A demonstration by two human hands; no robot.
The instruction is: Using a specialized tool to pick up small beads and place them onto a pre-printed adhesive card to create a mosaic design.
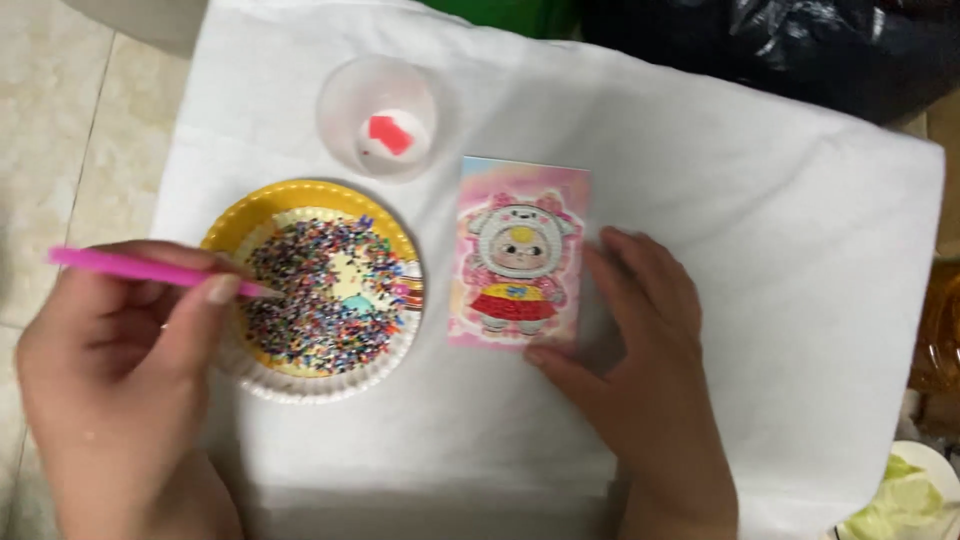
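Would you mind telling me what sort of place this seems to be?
Probably a home craft spot: a white cloth covers the table over a tiled floor, with a paper plate of coloured beads and a picture card between the hands.

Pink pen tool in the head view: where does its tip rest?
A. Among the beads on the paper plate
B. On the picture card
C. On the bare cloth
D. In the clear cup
A: the left hand holds the pink pen tool with its tip among the coloured beads on the paper plate.
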